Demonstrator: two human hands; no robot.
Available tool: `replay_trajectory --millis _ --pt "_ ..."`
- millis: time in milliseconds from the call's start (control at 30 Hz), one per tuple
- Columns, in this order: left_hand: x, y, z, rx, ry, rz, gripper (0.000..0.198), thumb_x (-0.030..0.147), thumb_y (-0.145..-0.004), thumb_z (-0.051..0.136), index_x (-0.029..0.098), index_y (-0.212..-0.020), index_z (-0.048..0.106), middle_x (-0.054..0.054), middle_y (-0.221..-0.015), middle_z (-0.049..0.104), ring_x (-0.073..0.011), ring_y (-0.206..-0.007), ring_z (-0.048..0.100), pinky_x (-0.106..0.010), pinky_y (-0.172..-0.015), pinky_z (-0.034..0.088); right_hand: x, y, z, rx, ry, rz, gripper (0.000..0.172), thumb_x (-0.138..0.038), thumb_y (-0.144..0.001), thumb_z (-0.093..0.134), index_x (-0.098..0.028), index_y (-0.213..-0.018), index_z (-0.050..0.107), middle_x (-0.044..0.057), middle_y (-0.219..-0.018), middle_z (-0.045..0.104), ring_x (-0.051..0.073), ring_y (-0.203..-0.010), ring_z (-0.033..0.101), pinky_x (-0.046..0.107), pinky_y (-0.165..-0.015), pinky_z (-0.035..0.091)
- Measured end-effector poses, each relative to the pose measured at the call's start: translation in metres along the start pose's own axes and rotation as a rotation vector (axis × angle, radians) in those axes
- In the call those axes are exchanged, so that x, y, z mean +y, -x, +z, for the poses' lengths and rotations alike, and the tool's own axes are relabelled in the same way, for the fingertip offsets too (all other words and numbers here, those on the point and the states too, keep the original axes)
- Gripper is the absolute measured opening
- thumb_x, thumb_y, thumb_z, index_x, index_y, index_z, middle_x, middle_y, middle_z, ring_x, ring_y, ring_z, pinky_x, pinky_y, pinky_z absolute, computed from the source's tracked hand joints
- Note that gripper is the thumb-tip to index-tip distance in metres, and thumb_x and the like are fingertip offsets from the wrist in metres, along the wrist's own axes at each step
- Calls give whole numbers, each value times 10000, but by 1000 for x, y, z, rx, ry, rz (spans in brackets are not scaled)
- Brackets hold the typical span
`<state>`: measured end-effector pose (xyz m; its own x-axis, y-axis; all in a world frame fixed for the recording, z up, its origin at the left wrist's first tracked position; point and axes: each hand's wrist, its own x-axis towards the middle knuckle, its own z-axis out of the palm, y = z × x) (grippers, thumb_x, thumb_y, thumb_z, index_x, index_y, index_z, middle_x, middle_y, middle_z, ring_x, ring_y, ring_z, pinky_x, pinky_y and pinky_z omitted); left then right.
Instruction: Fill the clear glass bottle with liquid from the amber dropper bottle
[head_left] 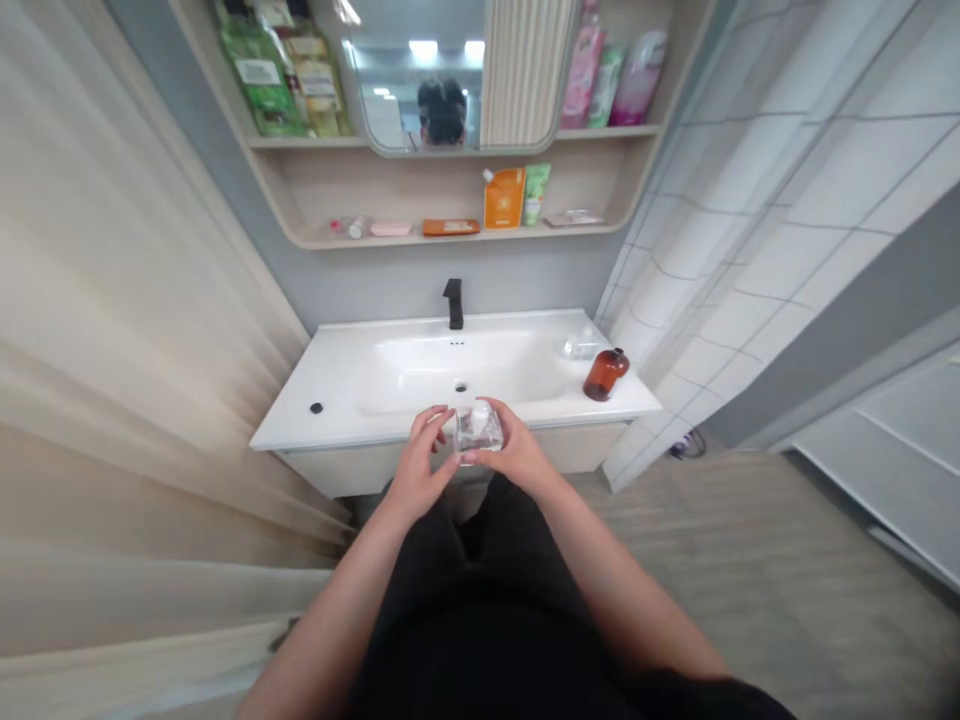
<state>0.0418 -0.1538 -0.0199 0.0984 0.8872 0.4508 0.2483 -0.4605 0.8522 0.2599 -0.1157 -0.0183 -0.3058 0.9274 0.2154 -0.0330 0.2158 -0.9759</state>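
Just in front of the sink's near edge, a clear square-sided bottle with a white top (478,428) is in my right hand (519,450). The fingers wrap its right side and the thumb lies along the near side. My left hand (424,468) is at the bottle's left, fingers loosely curved and apart; its thumb and forefinger tips come right up to the bottle's left corners. Whether they press on it I cannot tell. Beyond the hands is the white sink (349,345) with a black faucet (454,303).
On the sink's right side stand an amber bottle (606,375) and a clear container (581,345). A black round piece (316,408) lies on the left counter. Above, the shelf (442,238) holds an orange pouch (504,198) and several toiletries. A curtain (150,330) hangs left.
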Motion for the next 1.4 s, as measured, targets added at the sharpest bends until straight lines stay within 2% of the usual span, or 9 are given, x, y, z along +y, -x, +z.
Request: replay_trajectory --millis 200,333,567,733,800,967,1133,1300,1400 --pt "25 -13 -11 -156 174 21 664 499 -1068 718 307 -1681 552 -136 -1548 718 -326 -1490 637 -525 -1287 463 -5 12 -12 -89 76 -19 965 -520 -620 1094 -309 -1436 624 58 -1377 729 308 -1223 721 442 -1081 596" --pt "26 -15 -1 -249 290 -137 651 495 -987 823 269 -1574 656 -137 -1369 816 -314 -1299 765 -500 -1169 576 -8 22 -5 -153 82 -30 954 -525 -635 1096 -303 -1444 642 62 -1366 748 305 -1209 730 436 -1056 599" --pt "26 -8 15 5 149 -169 426 399 -759 1010 254 -1103 805 -87 -1103 816 -280 -1029 784 -455 -977 647 -9 33 7 -143 140 -32 844 -495 -653 1095 -292 -1360 680 65 -1275 787 320 -1132 759 455 -994 612" --pt "28 -5 10 -154 249 -99 746 396 -839 959 290 -1516 662 -146 -1483 743 -330 -1413 701 -492 -1197 567 -5 34 8 -130 110 -28 868 -491 -630 1102 -304 -1368 685 73 -1325 789 335 -1174 767 491 -1039 615" --pt "25 -5 6 -229 337 -110 774 427 -915 898 279 -1607 583 -159 -1421 778 -337 -1452 686 -504 -1207 559 -5 35 8 -115 117 -9 887 -484 -621 1106 -298 -1378 684 76 -1300 797 339 -1157 773 490 -1020 623" --pt "26 -6 2 -142 166 -104 715 403 -763 1030 254 -1401 743 -126 -1307 798 -347 -1355 733 -494 -1218 552 -9 38 12 -150 193 -57 902 -456 -607 1109 -274 -1392 703 99 -1321 798 360 -1166 767 509 -1043 608" --pt "22 -1 -5 -253 252 -37 526 486 -924 897 226 -1367 785 -176 -1426 775 -395 -1501 647 -551 -1298 472 -11 39 12 -129 232 -63 866 -452 -661 1084 -278 -1412 689 91 -1321 799 337 -1157 770 490 -1027 611" --pt "17 1 4 -83 206 -133 680 452 -780 1019 228 -1363 751 -143 -1353 786 -338 -1272 765 -487 -1155 582 -10 38 11 -130 245 -63 876 -423 -642 1095 -246 -1399 691 93 -1313 799 317 -1133 775 444 -996 613" --pt "19 3 5 -186 206 -61 703 449 -847 973 238 -1464 713 -177 -1562 695 -360 -1405 706 -505 -1225 542 -8 39 10 -133 179 -54 861 -425 -670 1082 -250 -1413 683 90 -1308 802 308 -1125 782 446 -1005 620"
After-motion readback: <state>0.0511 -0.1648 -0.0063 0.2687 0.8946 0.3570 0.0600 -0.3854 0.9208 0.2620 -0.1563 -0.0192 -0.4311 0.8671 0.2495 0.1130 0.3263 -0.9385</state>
